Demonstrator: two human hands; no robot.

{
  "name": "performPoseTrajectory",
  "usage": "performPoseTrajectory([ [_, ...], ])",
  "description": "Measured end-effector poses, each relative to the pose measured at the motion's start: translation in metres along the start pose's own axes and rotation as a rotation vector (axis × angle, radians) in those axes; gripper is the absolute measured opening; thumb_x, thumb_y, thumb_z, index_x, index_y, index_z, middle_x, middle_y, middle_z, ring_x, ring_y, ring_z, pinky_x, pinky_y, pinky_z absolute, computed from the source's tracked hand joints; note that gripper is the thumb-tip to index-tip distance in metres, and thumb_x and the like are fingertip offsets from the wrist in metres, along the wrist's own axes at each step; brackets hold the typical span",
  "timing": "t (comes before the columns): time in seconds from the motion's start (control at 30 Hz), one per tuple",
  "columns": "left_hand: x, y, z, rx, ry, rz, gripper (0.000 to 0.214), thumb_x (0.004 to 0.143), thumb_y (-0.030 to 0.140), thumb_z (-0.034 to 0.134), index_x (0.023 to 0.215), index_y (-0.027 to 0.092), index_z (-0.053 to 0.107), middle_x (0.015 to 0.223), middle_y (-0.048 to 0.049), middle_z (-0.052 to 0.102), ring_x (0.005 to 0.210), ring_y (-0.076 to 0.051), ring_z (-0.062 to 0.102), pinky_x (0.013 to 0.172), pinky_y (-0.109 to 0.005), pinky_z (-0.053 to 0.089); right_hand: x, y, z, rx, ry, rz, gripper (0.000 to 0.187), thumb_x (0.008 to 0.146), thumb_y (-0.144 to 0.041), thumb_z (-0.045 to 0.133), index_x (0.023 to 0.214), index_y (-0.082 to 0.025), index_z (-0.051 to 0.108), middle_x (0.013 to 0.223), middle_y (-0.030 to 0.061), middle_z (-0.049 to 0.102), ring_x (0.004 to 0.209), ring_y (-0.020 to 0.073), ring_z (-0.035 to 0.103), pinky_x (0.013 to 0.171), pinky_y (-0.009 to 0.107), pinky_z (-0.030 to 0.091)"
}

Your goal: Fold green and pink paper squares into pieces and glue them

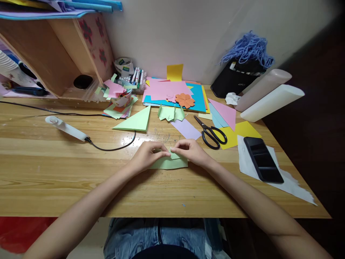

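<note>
Near the front edge of the bench [81,187], the left hand [147,156] and right hand [192,151] meet over a folded green paper [169,164] lying flat on the wood. Each hand's fingertips are pinched on its upper fold. Beyond, black scissors [212,135] lie to the right and a green triangle [136,121] to the left. Farther back, an orange paper flower [185,100] sits on stacked coloured sheets [167,90].

Glossy wooden desk [54,172] against white wall [188,32]; wooden shelf [51,54] at left.
</note>
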State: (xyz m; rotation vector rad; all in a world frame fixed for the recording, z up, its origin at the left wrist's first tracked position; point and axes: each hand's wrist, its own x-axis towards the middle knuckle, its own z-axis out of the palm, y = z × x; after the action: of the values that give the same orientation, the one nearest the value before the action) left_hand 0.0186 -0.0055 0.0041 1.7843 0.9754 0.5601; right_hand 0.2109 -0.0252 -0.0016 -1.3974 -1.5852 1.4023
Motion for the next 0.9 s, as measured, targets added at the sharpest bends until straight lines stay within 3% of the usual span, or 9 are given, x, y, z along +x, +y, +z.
performPoseTrajectory([
  [0.1, 0.0, 0.0, 0.0, 0.009, -0.006, 0.038, 0.022, 0.075, 0.036, 0.058, 0.07, 0.016, 0.068, 0.073, -0.002, 0.067, 0.07, -0.014, 0.058, 0.066, -0.022, 0.039, 0.002, 0.001, -0.001, 0.063, -0.033, 0.026, 0.029, 0.065, -0.042, 0.067, 0.063, -0.014, 0.062, 0.062, 0.0005, 0.055, 0.058, 0.0106, 0.048, 0.053, 0.023, 0.035],
  [0.27, 0.001, -0.001, 0.001, 0.021, 0.033, -0.018, 0.027, 0.075, 0.04, 0.057, 0.072, 0.016, 0.067, 0.074, -0.0024, 0.067, 0.071, -0.015, 0.057, 0.065, -0.022, 0.039, 0.002, -0.001, -0.011, 0.149, -0.125, 0.059, 0.028, 0.065, -0.042, 0.067, 0.069, -0.014, 0.065, 0.065, 0.0008, 0.057, 0.06, 0.0103, 0.048, 0.055, 0.023, 0.036],
  [0.53, -0.001, 0.001, 0.001, 0.016, 0.034, -0.067, 0.027, 0.073, 0.041, 0.057, 0.07, 0.015, 0.068, 0.071, -0.0019, 0.067, 0.066, -0.014, 0.055, 0.058, -0.022, 0.037, 0.003, 0.004, -0.021, 0.287, -0.357, 0.206, 0.027, 0.068, -0.041, 0.067, 0.07, -0.013, 0.066, 0.056, -0.0036, 0.047, 0.048, 0.0049, 0.031, 0.045, 0.022, 0.021],
  [0.67, -0.002, 0.003, 0.001, 0.007, 0.025, -0.062, 0.027, 0.073, 0.041, 0.058, 0.07, 0.016, 0.068, 0.071, -0.0019, 0.067, 0.067, -0.014, 0.056, 0.059, -0.022, 0.037, 0.002, 0.003, -0.02, 0.311, -0.357, 0.217, 0.03, 0.069, -0.042, 0.066, 0.061, -0.013, 0.064, 0.052, -0.0045, 0.043, 0.048, 0.0046, 0.03, 0.045, 0.021, 0.02],
  [0.9, -0.001, 0.002, 0.002, 0.047, 0.018, -0.074, 0.027, 0.072, 0.041, 0.058, 0.07, 0.016, 0.068, 0.071, -0.0019, 0.067, 0.066, -0.014, 0.055, 0.059, -0.023, 0.037, 0.001, 0.001, -0.019, 0.217, -0.329, 0.209, 0.027, 0.066, -0.04, 0.068, 0.072, -0.013, 0.068, 0.059, -0.0018, 0.054, 0.049, 0.0054, 0.039, 0.045, 0.02, 0.028],
])
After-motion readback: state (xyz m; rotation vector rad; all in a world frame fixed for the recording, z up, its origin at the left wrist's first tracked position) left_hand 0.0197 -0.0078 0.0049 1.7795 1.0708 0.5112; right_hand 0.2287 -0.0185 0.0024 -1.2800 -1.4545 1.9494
